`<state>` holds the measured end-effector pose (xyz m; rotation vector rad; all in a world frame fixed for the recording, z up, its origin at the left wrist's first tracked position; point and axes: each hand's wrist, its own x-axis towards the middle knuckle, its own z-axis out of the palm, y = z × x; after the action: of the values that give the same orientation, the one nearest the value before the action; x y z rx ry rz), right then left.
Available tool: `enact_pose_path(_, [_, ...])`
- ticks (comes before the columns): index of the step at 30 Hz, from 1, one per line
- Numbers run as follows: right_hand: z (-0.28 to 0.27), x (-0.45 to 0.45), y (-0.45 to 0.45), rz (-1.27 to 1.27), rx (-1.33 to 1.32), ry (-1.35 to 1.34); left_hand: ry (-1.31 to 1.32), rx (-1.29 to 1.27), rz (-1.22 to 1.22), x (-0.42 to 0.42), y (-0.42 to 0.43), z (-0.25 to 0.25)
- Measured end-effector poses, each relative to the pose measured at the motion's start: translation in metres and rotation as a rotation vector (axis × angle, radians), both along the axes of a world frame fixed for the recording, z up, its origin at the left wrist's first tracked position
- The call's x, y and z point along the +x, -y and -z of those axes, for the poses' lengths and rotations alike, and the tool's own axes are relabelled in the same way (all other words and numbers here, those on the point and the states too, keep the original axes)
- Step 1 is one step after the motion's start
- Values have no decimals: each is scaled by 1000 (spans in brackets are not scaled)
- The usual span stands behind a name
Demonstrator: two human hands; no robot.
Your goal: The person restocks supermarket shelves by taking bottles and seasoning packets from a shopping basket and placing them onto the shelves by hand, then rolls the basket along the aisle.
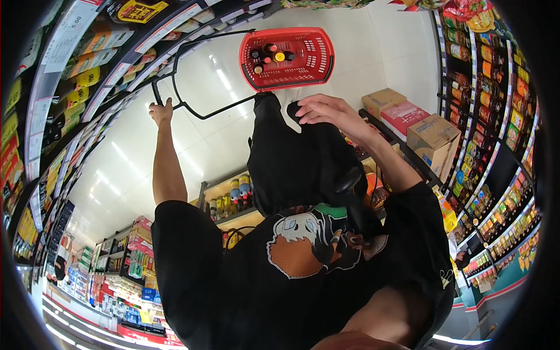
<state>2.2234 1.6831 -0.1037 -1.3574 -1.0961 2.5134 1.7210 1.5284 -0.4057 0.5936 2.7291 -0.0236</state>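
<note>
My left hand is closed around the grip end of a long black handle. That handle runs to a red plastic shopping basket on the pale floor in front of my feet. Inside the basket are several bottles with dark, red and yellow caps; one yellow cap faces up. My right hand hangs in front of my dark-clothed legs, fingers stretched out and slightly apart, holding nothing. It is close to my dark shoe, to the right of and below the basket.
Shelves of bottles line the left, with price labels along their edges. On the right, cardboard boxes stand near tall shelves of jars and packets. Low shelves with bottles lie behind my legs. Other people are partly visible far off.
</note>
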Motion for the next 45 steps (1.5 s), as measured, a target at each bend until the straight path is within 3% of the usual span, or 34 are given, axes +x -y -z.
enact_pose_path(1, [0, 0, 2, 0, 0, -4, -176, 32, 64, -1, 4, 3])
enact_pose_path(2, [1, 0, 4, -7, 2, -15, -181, 31, 64, -6, 5, 3])
enact_pose_path(4, [1, 2, 9, -19, 3, -35, 278, 91, 166, -11, -1, -23])
enact_pose_path(6, [-1, 4, 17, -44, 26, -65, 583, 400, -152, 26, -1, -38])
enact_pose_path(8, [-1, 8, 26, -58, 21, -104, 510, 397, -95, 56, -7, -67])
enact_pose_path(14, [10, 12, 52, -105, 15, -242, 871, 651, -190, 153, -15, -136])
enact_pose_path(19, [73, -23, 74, -111, 49, -262, 822, 693, -160, 257, -17, -160])
enact_pose_path(21, [106, -42, 93, -109, 373, 24, 864, 732, -202, 301, -22, -182])
enact_pose_path(22, [142, -51, 104, -76, 404, -5, 895, 750, -213, 311, -21, -174])
enact_pose_path(24, [157, -58, 119, -20, 645, -29, 967, 797, -299, 336, -21, -192])
enact_pose_path(28, [124, -52, 139, -35, 925, 35, 950, 820, -411, 337, 2, -196])
enact_pose_path(32, [114, -68, 147, -113, 602, 2, 908, 862, -434, 322, 32, -184])
enact_pose_path(35, [139, -87, 158, -102, 562, -49, 945, 874, -457, 314, 49, -188])
enact_pose_path(40, [128, -124, 177, -183, 528, -14, 983, 847, -462, 285, 86, -172])
enact_pose_path(45, [164, -186, 230, -86, 589, 98, 1235, 880, -587, 230, 119, -165])
